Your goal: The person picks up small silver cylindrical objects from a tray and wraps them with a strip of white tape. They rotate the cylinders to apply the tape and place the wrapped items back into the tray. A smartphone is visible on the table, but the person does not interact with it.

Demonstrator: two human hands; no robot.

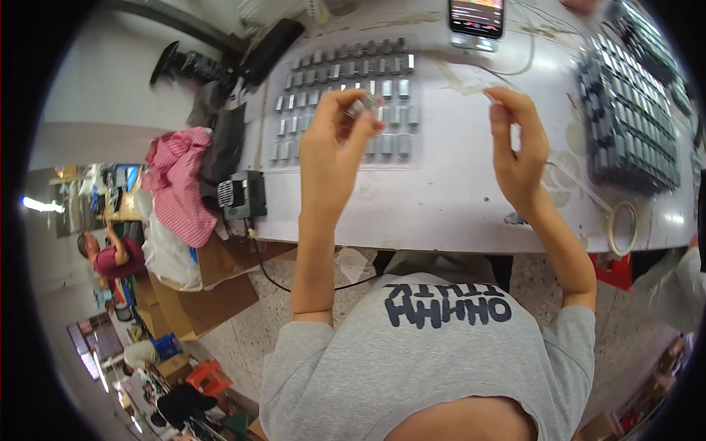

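My left hand (337, 136) is raised over a clear tray (416, 151), its thumb and fingers closed on a small silvery metal piece (363, 105). The held piece is slightly blurred. Beneath, rows of similar upright metal blocks (335, 72) fill the tray, and my hand hides some of them. My right hand (521, 143) hovers above the white table to the right of the tray. Its fingers are bent, with a small gap between thumb and index fingertip and nothing visible between them.
Stacked trays of metal blocks (632, 121) stand at the right, near a tape roll (622, 228). A lit phone (476, 20) is at the back. A black box-shaped device (243, 195) with a cable sits at the table's left edge, beside pink checked cloth (180, 180). Other people are at far left.
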